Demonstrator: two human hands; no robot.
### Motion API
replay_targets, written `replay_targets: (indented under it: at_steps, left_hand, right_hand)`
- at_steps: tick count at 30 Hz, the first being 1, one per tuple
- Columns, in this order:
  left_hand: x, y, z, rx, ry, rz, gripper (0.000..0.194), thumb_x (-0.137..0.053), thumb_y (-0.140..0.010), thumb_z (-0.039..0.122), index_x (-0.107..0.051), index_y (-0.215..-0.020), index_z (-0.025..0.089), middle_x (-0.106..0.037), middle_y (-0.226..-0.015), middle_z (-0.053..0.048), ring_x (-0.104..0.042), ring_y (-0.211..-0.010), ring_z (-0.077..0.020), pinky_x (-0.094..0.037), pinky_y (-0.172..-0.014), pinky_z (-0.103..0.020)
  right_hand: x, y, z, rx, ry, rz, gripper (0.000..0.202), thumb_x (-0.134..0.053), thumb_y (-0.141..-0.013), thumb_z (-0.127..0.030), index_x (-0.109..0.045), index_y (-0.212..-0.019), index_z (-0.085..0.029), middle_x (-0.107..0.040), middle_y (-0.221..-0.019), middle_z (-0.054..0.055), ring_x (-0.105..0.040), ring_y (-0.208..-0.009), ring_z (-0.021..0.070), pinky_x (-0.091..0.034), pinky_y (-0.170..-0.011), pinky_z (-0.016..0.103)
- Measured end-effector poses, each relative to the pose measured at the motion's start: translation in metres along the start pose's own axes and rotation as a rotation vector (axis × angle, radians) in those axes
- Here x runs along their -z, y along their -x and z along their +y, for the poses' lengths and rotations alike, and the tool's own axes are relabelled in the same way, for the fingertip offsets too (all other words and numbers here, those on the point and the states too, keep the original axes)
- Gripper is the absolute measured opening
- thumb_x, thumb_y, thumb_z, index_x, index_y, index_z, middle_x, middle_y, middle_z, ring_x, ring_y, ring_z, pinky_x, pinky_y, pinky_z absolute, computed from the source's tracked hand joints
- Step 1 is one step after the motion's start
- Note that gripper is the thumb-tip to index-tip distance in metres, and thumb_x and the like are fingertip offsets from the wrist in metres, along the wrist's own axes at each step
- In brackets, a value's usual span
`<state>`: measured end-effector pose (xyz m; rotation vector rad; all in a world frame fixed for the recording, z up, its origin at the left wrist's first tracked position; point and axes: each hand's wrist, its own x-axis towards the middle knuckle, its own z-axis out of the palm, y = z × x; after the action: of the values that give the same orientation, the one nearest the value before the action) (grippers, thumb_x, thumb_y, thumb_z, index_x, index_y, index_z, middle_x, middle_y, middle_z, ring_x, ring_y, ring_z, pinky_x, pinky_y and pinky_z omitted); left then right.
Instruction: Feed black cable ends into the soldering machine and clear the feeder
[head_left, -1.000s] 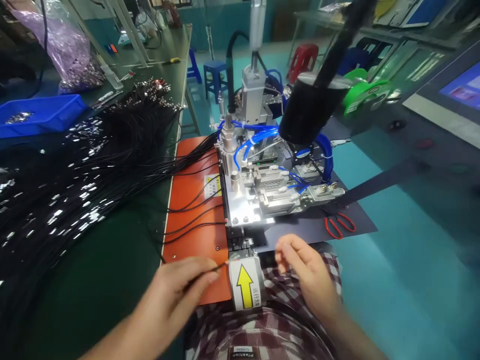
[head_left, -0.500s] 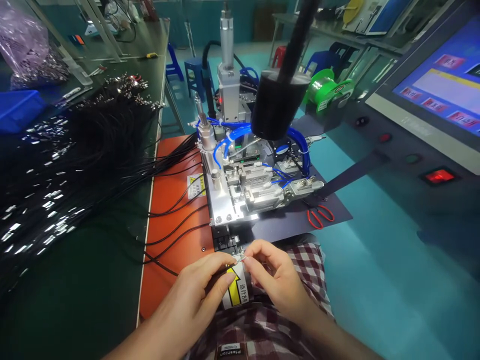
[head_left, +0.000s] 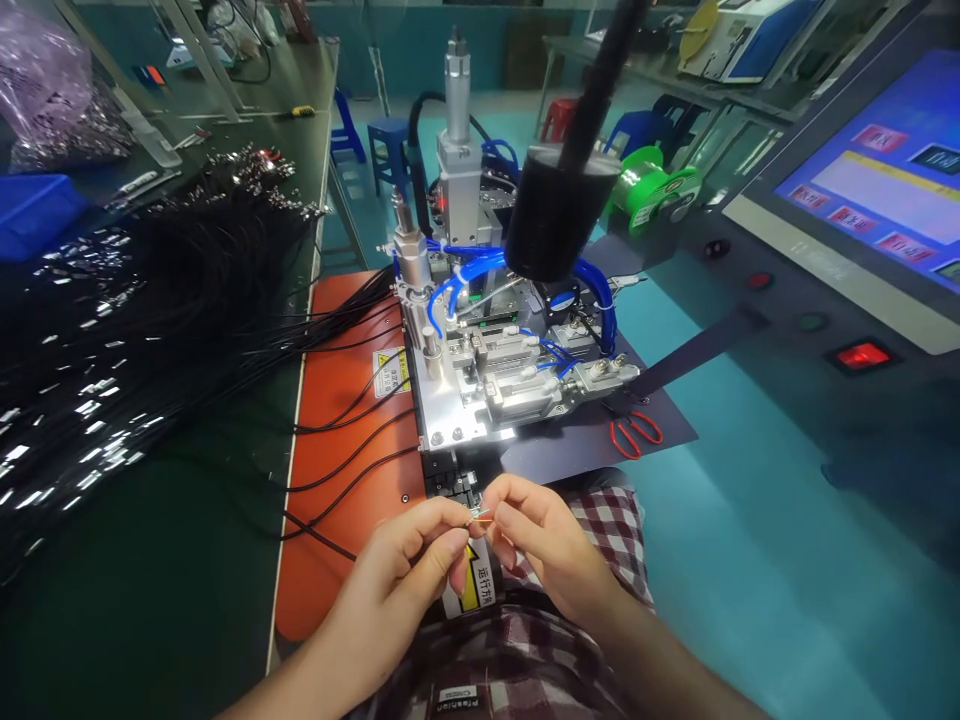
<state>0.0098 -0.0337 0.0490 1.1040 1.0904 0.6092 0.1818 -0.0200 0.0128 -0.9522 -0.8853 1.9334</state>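
Close in front of my body, my left hand [head_left: 405,565] pinches the end of a black cable, whose thin coloured wires [head_left: 481,517] stick out toward the right. My right hand [head_left: 546,540] is closed at the tips of these wires, thumb and forefinger together. An orange strand shows between the two hands. Just beneath them lies a white label with a yellow arrow [head_left: 471,588], partly covered by my fingers. Beyond my hands stands a metal machine [head_left: 454,405] with blue air tubes [head_left: 480,268]; several black cables [head_left: 352,440] run into its left side.
A large heap of black cables [head_left: 202,240] covers the bench at left, beside a blue bin [head_left: 37,215]. Red-handled scissors [head_left: 636,436] lie right of the machine. A black cylinder [head_left: 559,220] hangs above it. At right are a control screen [head_left: 877,190] and green spool [head_left: 652,190].
My fingers have shifted slightly at the wire ends, and an orange strand now shows between them. My right hand's lower fingers have moved further under the wires. The view has turned slightly.
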Motion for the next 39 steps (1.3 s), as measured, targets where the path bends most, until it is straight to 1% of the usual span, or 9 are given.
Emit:
replay_targets:
  at_steps: [4,8,11,15,23,28,32,35,39]
  left_hand:
    - [0.002,0.001,-0.002,0.027,0.008,-0.016,0.026,-0.049,-0.093,0.040,-0.065,-0.101,0.021,-0.053,-0.071,0.001,-0.045,-0.066,-0.0121,-0.041,-0.063,-0.024]
    - [0.003,0.002,-0.001,0.021,0.031,-0.037,0.025,-0.049,-0.093,0.039,-0.064,-0.100,0.020,-0.053,-0.072,0.001,-0.048,-0.067,-0.0118,-0.041,-0.065,-0.024]
    - [0.003,0.002,0.001,0.014,0.060,-0.033,0.023,-0.049,-0.093,0.038,-0.064,-0.096,0.019,-0.053,-0.071,0.002,-0.048,-0.066,-0.0110,-0.041,-0.065,-0.024]
    - [0.002,0.001,0.003,0.013,0.077,-0.028,0.023,-0.049,-0.094,0.037,-0.061,-0.087,0.018,-0.052,-0.069,0.002,-0.047,-0.065,-0.0102,-0.040,-0.064,-0.023]
    - [0.001,0.001,0.002,-0.038,0.033,-0.031,0.022,-0.048,-0.094,0.035,-0.062,-0.088,0.020,-0.050,-0.068,0.004,-0.046,-0.064,-0.0093,-0.037,-0.060,-0.021]
    - [0.003,0.003,0.006,-0.050,-0.079,-0.057,0.022,-0.051,-0.093,0.036,-0.064,-0.086,0.019,-0.053,-0.068,0.003,-0.048,-0.063,-0.0094,-0.036,-0.059,-0.022]
    - [0.002,0.003,0.006,-0.007,-0.057,-0.080,0.021,-0.054,-0.091,0.038,-0.063,-0.087,0.019,-0.054,-0.062,0.004,-0.049,-0.060,-0.0100,-0.035,-0.057,-0.023]
    - [0.000,0.002,0.006,0.027,-0.064,-0.039,0.025,-0.055,-0.089,0.041,-0.062,-0.082,0.018,-0.054,-0.064,0.003,-0.045,-0.056,-0.0098,-0.033,-0.053,-0.024]
    - [-0.003,-0.001,0.006,0.031,-0.116,0.047,0.026,-0.059,-0.085,0.041,-0.063,-0.077,0.017,-0.046,-0.062,0.004,-0.038,-0.056,-0.0101,-0.029,-0.051,-0.024]
  right_hand:
    - [0.000,-0.001,-0.001,-0.011,0.017,0.004,0.030,-0.070,-0.077,-0.046,-0.057,-0.076,-0.018,-0.052,-0.062,-0.004,-0.039,-0.050,0.0076,-0.031,-0.050,0.022]
    - [0.002,-0.002,-0.002,-0.033,0.004,-0.025,0.029,-0.070,-0.077,-0.044,-0.058,-0.075,-0.018,-0.053,-0.062,-0.004,-0.039,-0.050,0.0073,-0.031,-0.049,0.021]
    - [0.003,-0.002,-0.002,-0.032,-0.003,-0.051,0.026,-0.070,-0.077,-0.041,-0.058,-0.075,-0.018,-0.051,-0.059,-0.005,-0.038,-0.049,0.0071,-0.031,-0.048,0.021]
    - [0.003,-0.001,-0.001,0.001,0.029,-0.033,0.024,-0.069,-0.079,-0.039,-0.059,-0.076,-0.017,-0.051,-0.059,-0.005,-0.039,-0.050,0.0071,-0.031,-0.049,0.021]
    - [-0.001,0.004,-0.006,0.050,0.231,-0.014,0.025,-0.062,-0.085,-0.040,-0.056,-0.074,-0.018,-0.047,-0.056,-0.006,-0.040,-0.050,0.0078,-0.033,-0.050,0.022]
    - [0.006,0.003,-0.012,0.065,0.350,-0.110,0.024,-0.054,-0.091,-0.039,-0.051,-0.077,-0.018,-0.047,-0.068,-0.004,-0.042,-0.057,0.0084,-0.036,-0.054,0.022]
    - [0.011,0.000,-0.019,0.095,0.438,-0.186,0.021,-0.050,-0.093,-0.033,-0.050,-0.077,-0.019,-0.044,-0.070,-0.004,-0.041,-0.058,0.0088,-0.037,-0.055,0.022]
    - [0.012,-0.001,-0.024,0.117,0.486,-0.215,0.017,-0.049,-0.092,-0.027,-0.050,-0.077,-0.019,-0.044,-0.070,-0.003,-0.041,-0.060,0.0093,-0.037,-0.056,0.022]
    - [0.013,-0.001,-0.025,0.138,0.529,-0.234,0.017,-0.046,-0.092,-0.024,-0.049,-0.076,-0.019,-0.045,-0.071,-0.003,-0.041,-0.062,0.0103,-0.037,-0.058,0.023]
